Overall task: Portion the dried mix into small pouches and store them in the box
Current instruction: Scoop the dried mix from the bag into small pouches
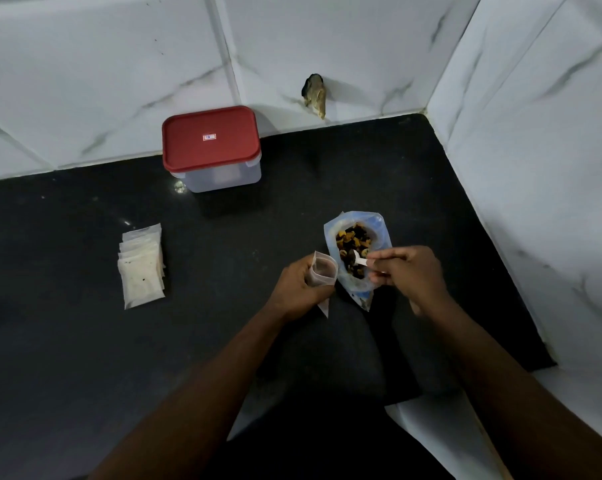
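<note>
Head view: a small open pouch (pixel 324 270) is gripped upright in the left hand (pixel 298 287), just beside the bag of dried mix (pixel 382 233). A white spoon (pixel 359 260) is pinched by the right hand (pixel 408 275), bowl down in the mix. The red-lidded box (pixel 211 150) is seen closed by the wall, and a stack of pouches (pixel 142 268) is laid well left on the counter (pixel 67 341).

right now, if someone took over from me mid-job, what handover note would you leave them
Left hand grips an open small pouch.
Right hand pinches a white spoon, bowl in the dried mix in the open blue bag.
Stack of pouches lies left on the counter; red-lidded box stands closed at the back.
Done: one pouch opened. Left: fill it and the rest, open the box, store them.
</note>
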### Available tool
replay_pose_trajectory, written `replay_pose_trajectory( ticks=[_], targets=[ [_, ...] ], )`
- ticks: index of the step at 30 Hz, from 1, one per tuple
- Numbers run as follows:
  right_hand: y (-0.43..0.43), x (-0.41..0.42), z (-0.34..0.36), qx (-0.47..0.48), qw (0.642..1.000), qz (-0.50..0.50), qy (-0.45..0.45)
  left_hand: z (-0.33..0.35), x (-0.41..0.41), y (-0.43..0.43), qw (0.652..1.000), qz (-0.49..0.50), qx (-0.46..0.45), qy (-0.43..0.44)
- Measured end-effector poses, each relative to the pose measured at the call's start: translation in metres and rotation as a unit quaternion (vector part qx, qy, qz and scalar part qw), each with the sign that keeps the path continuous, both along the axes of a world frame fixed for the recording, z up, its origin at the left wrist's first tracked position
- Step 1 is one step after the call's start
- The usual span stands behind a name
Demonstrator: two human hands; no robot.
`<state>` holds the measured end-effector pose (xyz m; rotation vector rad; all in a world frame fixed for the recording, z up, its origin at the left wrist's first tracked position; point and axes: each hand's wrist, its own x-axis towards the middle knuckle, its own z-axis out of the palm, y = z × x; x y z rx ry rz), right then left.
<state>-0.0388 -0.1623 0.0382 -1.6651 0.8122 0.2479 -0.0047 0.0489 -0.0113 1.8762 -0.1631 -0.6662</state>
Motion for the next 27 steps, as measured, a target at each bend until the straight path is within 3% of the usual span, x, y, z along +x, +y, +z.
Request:
replay_pose_trajectory(
  ticks=[4, 11, 16, 21, 24, 27],
  targets=[
    [-0.005, -0.004, -0.005, 0.079, 0.994, -0.07, 0.014, 0.001, 0.003, 0.002, 1.0, -0.016, 0.016, -0.004],
    [0.009, -0.003, -0.007, 0.017, 0.997, -0.061, -0.032, -0.001, 0.005, 0.002, 0.998, -0.043, 0.041, -0.021],
    [0.008, -0.008, -0.012, 0.084, 0.987, -0.131, -0.032, -0.002, 0.002, 0.006, 0.998, 0.044, -0.003, -0.042],
    [0.015, -0.007, -0.013, -0.063, 0.993, -0.064, -0.078, -0.005, 0.002, 0.004, 0.998, 0.063, -0.011, -0.021],
    [0.022, -0.011, -0.017, -0.23, 0.964, 0.024, -0.133, -0.004, 0.008, 0.002, 0.998, 0.054, 0.004, 0.023],
    [0.028, -0.016, -0.021, -0.28, 0.94, 0.086, -0.174, -0.003, 0.013, 0.001, 0.998, 0.045, 0.014, 0.037]
  ],
)
